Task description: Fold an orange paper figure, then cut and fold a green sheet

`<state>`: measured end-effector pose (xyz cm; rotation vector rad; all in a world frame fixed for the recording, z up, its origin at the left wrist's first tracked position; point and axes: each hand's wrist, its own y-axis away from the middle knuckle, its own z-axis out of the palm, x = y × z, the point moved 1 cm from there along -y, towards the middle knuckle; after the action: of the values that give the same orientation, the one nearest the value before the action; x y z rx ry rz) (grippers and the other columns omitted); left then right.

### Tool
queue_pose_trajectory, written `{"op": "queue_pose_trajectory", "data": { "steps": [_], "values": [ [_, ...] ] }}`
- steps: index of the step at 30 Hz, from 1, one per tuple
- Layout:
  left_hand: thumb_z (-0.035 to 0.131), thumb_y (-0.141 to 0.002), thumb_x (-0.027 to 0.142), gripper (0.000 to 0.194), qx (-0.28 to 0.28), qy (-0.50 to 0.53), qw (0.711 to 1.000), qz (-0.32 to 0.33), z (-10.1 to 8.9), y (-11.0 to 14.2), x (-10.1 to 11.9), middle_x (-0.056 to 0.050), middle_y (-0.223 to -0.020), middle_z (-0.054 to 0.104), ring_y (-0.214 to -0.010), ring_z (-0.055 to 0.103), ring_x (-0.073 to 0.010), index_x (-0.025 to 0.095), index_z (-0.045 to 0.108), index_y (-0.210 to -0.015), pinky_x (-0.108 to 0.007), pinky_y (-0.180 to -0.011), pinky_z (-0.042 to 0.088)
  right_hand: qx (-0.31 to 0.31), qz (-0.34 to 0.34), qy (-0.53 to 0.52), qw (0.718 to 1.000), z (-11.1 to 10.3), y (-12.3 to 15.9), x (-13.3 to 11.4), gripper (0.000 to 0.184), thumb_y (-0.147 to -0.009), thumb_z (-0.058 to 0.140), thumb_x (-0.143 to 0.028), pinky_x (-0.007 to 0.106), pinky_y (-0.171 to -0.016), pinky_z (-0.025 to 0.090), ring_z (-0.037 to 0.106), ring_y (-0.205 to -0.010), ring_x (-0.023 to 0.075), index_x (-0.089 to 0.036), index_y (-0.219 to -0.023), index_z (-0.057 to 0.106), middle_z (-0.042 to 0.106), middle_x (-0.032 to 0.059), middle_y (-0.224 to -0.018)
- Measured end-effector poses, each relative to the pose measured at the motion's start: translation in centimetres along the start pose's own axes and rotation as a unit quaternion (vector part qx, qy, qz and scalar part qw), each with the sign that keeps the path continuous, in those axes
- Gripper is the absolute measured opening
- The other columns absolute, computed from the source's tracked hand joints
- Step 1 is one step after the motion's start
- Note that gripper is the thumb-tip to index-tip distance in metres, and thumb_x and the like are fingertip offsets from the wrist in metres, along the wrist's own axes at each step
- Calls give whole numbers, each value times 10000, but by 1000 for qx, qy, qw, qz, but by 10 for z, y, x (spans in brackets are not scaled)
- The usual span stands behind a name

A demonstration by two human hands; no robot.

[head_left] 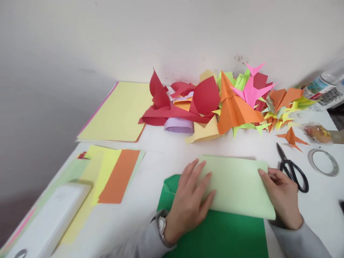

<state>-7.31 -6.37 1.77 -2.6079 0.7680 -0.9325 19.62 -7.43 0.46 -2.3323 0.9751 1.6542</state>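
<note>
A pale green sheet of paper [236, 186], folded over with its fold along the near edge, lies partly over a dark green sheet [223, 236]. My left hand [190, 197] rests flat on the pale sheet's left end, fingers spread. At the right end, my right hand [282, 193] pinches the paper's edge, thumb on top and fingers curled beneath. Black-handled scissors [292, 168] lie just beyond the right hand, slightly open. The dark green sheet has a bent corner near my left wrist, which wears a watch.
Against the wall are piled red paper shapes [182, 111] and folded paper planes [233, 107]. Yellow sheets [115, 111] lie back left; paper strips [119, 175] and a white box-like device [48, 222] are nearer. At right are a tape roll [311, 157], a wrapped snack [317, 133] and bottles [319, 86].
</note>
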Motion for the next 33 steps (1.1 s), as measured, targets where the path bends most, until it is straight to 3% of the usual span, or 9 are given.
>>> {"op": "queue_pose_trajectory", "data": {
  "steps": [3,9,12,16,20,23,29,31,33],
  "values": [
    [560,-862,447,565,-96,-75,987,101,5,5,9,-212,-1409,491,-1408,266,-401,142,504,-1335,-584,-1085,318,13,-10,52,999,-1,0,0,437,-620,768,-560,259,-411,443,575,-492,167,-166,-805,725,723,79,-677],
    [463,-809,698,794,-157,-112,976,101,20,6,10,-225,-1436,457,-1372,309,-452,136,496,-1370,-596,-1084,274,8,5,67,998,-2,0,-4,470,-614,757,-578,269,-456,481,615,-549,184,-170,-846,725,737,84,-730],
    [423,-799,736,828,-187,-109,971,100,23,3,6,-225,-1446,442,-1358,329,-458,153,482,-1384,-606,-1071,270,-7,-8,34,999,-1,-3,-6,509,-629,762,-546,284,-513,520,636,-587,190,-166,-963,705,727,74,-722],
    [384,-811,742,840,-213,-120,963,111,23,1,3,-228,-1471,403,-1376,289,-452,158,443,-1412,-621,-1070,241,8,-106,47,993,-3,-6,-8,545,-701,727,-502,317,-615,560,666,-681,195,-175,-1128,635,722,81,-838],
    [363,-825,735,827,-224,-147,957,114,22,0,4,-221,-1478,391,-1377,273,-460,163,434,-1417,-659,-1064,197,-6,-216,170,962,-7,-3,-8,404,-808,623,-495,354,-651,574,668,-660,185,-178,-1053,668,704,116,-1013],
    [349,-835,729,808,-230,-148,955,119,22,0,5,-213,-1479,391,-1384,257,-454,171,441,-1412,-670,-1063,179,-25,-286,221,932,-14,3,-13,363,-847,579,-481,373,-702,590,691,-831,237,-182,-1024,684,687,126,-1126],
    [367,-832,725,802,-234,-148,954,111,23,1,4,-197,-1492,377,-1408,204,-439,190,422,-1427,-663,-1081,150,-95,-286,223,927,-27,14,-26,288,-894,551,-417,255,-479,571,634,-1106,267,-232,-1071,682,661,93,-1220],
    [371,-831,724,805,-233,-152,954,113,23,1,5,-200,-1486,383,-1405,207,-444,186,420,-1428,-664,-1079,150,-115,-334,240,904,-25,16,-23,308,-898,550,-405,347,-665,618,609,-1145,281,-229,-1125,660,637,98,-1263],
    [374,-834,718,803,-229,-152,955,115,23,0,5,-208,-1479,389,-1401,212,-449,177,424,-1424,-666,-1074,154,-141,-375,261,878,-21,18,-15,351,-901,543,-408,487,-893,558,566,-1202,302,-229,-1193,623,612,99,-1301]
  ]
}}
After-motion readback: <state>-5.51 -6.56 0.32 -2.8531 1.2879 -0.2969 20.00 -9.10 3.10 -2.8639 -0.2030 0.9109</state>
